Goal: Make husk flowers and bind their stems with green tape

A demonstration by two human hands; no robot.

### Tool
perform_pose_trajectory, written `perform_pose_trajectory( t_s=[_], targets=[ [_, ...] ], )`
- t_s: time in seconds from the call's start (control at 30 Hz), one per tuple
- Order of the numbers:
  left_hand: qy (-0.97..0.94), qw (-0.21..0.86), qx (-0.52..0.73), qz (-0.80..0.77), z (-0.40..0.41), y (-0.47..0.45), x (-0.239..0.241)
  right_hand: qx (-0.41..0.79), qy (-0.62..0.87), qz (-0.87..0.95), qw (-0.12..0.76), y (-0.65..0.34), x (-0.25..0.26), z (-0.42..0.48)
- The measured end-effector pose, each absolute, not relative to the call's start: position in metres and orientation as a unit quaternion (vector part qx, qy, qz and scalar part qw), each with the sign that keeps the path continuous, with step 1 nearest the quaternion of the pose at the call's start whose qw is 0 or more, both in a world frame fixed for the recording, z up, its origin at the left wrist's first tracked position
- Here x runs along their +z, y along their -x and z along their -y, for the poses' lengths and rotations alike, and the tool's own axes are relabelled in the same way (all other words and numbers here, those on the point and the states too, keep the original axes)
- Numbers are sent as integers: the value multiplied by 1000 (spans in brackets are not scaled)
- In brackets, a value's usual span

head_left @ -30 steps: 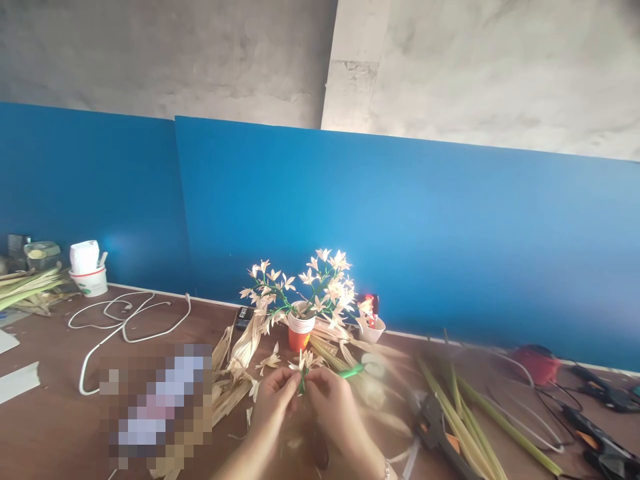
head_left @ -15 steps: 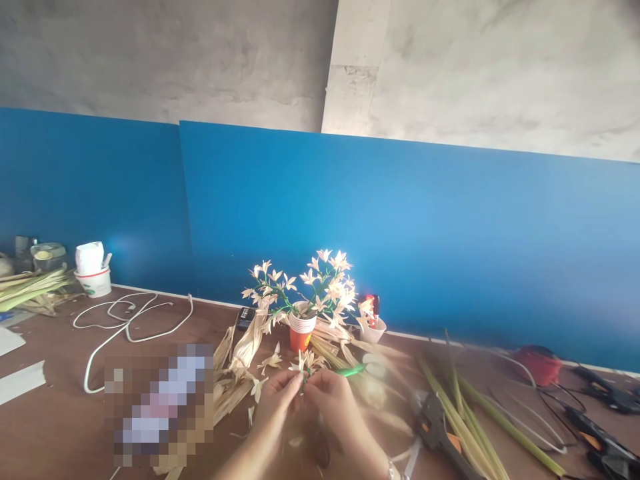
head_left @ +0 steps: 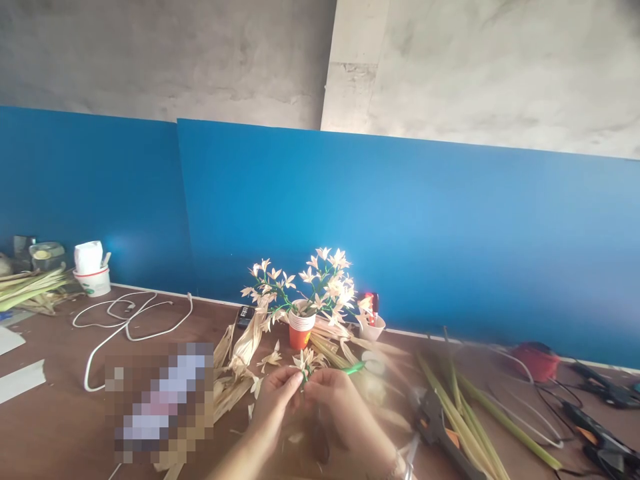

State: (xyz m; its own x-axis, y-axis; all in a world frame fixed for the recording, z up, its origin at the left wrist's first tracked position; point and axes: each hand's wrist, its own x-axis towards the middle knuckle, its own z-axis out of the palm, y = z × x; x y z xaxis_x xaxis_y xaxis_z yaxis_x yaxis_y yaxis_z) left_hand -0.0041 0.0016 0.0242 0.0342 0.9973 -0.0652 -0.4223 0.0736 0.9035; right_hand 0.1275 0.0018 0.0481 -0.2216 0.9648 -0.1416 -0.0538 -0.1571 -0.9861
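Observation:
Low in the middle of the view, my left hand and my right hand meet over the brown table. Both pinch a small cream paper-like flower on a green stem, fingers pressed together. Just behind stands an orange and white paper cup holding a spray of cream flowers on green stems. Dried husk strips lie left of my hands.
A white cable loops at the left, with a white tub and green leaf strips behind it. Long green stalks, a black glue gun, a red spool and black tools lie right. A blue board backs the table.
My hands stay together on the small flower, shifting only slightly. The view has barely moved.

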Motion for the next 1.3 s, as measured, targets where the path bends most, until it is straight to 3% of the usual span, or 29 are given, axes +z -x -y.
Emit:
perform_pose_trajectory(
  t_s=[0.13, 0.47, 0.73, 0.87, 1.1, 1.2, 1.3],
  targets=[
    [-368, 611, 577, -397, -2, 4, 25, 587, 482, 489, 430, -126, 46, -3],
    [-322, 601, 570, -457, -2, -6, 12, 179, 613, 658, 400, -120, 33, 0],
    [-314, 608, 571, -455, 2, -7, 16, 7, 579, 731, 362, -119, 28, 4],
    [-308, 597, 580, -460, 1, -6, 17, 38, 574, 730, 369, -118, 29, 4],
    [-370, 563, 586, -450, 2, -2, 30, 349, 526, 625, 460, -120, 40, -2],
    [-389, 551, 570, -469, 2, -1, 31, 352, 543, 613, 453, -120, 45, -2],
    [-382, 551, 573, -472, 0, -3, 25, 281, 568, 636, 440, -119, 44, 0]
  ],
)
